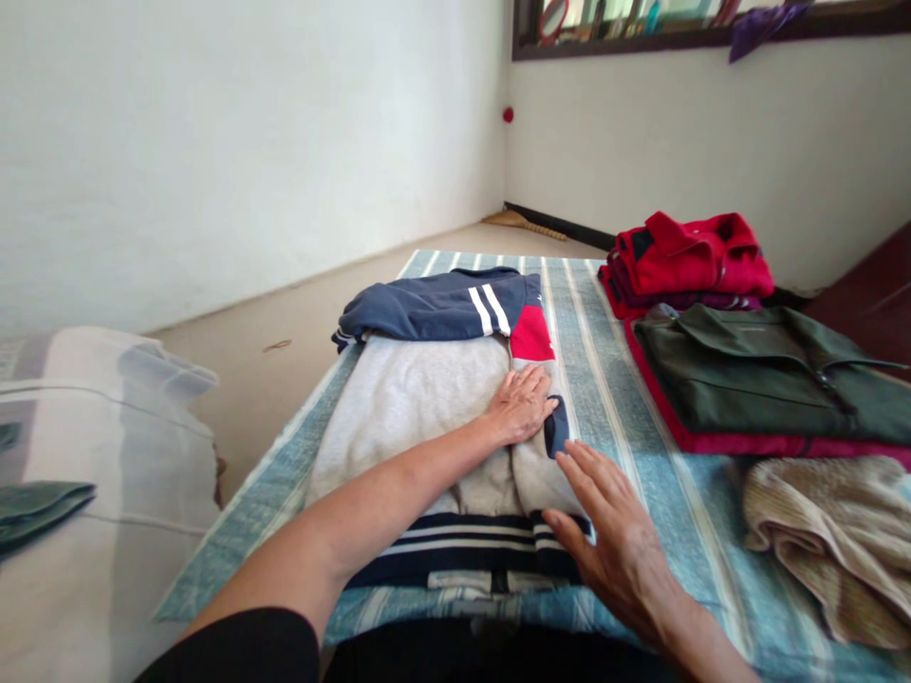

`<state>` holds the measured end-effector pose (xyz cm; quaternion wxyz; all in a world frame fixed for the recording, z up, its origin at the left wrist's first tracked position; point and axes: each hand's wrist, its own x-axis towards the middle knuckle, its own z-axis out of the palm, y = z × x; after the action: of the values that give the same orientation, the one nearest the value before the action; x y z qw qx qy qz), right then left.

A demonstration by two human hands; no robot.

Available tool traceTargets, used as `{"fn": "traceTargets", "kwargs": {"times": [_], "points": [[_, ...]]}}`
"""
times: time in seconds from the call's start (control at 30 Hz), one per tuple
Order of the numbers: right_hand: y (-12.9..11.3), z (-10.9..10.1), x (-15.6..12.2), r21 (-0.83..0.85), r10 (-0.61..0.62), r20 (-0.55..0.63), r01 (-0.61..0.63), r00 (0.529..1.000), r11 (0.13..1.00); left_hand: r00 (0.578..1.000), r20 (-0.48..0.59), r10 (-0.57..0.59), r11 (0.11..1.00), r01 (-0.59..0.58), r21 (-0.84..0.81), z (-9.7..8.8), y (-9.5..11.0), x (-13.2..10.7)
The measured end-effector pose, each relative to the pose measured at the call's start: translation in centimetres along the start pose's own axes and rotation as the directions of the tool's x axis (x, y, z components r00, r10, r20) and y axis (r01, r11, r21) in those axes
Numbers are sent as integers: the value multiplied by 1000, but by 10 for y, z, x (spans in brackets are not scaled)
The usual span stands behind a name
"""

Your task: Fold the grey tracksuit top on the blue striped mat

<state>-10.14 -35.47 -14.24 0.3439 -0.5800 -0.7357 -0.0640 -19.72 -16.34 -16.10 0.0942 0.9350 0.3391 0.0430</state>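
Observation:
A navy and grey track jacket (427,408) lies folded on a blue striped bedsheet (641,446), with its grey inside facing up and a red panel and white stripes at the far end. My left hand (519,405) rests flat on a grey sleeve folded across the jacket, its fingers near the sleeve's navy cuff (556,427). My right hand (612,541) is spread, its fingertips at the jacket's near right edge, beside the navy striped hem (462,550).
A folded red garment (687,261) and a folded dark green jacket (761,370) lie on the sheet to the right, with a crumpled beige knit cloth (832,541) nearer me. A white bolster (92,474) lies left. Walls stand behind, with a window (712,19) at upper right.

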Motion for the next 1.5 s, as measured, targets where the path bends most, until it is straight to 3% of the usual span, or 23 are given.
{"fn": "traceTargets", "kwargs": {"times": [0.2, 0.43, 0.63, 0.83, 1.1, 1.2, 1.27, 1.33, 1.4, 1.5], "points": [[41, 22, 64, 147, 105, -1, -103, 994, 984, 1000, -3, 23, 1000, -23, -6, -3, 1, -3], [62, 62, 124, 419, 227, 84, -241, 970, 875, 993, -87, 74, 997, -72, 33, 8, -8, -1], [76, 94, 149, 389, 277, 107, -296, 955, 872, 989, -137, 47, 998, -41, 45, 10, -9, -6], [95, 122, 189, 322, 202, 182, -253, 962, 912, 984, -179, -19, 998, 7, -66, 3, -7, -10], [111, 157, 182, 246, 176, 177, -217, 968, 945, 983, -180, -41, 992, 19, -122, 8, -10, -13], [113, 159, 181, 238, 173, 165, -209, 971, 948, 963, -270, -18, 995, -8, -96, 20, -15, -15], [114, 160, 182, 234, 166, 158, -201, 973, 951, 924, -382, 5, 994, -46, -99, 21, -18, -19], [113, 162, 181, 203, 159, 144, -186, 977, 961, 876, -482, 10, 989, -80, -124, 11, -19, -21], [111, 165, 179, 150, 158, 105, -173, 982, 973, 852, -524, -10, 984, -83, -155, -10, -21, -16], [108, 169, 175, 122, 137, 36, -140, 990, 983, 882, -472, -7, 993, -51, -110, -48, -31, 17]]}}
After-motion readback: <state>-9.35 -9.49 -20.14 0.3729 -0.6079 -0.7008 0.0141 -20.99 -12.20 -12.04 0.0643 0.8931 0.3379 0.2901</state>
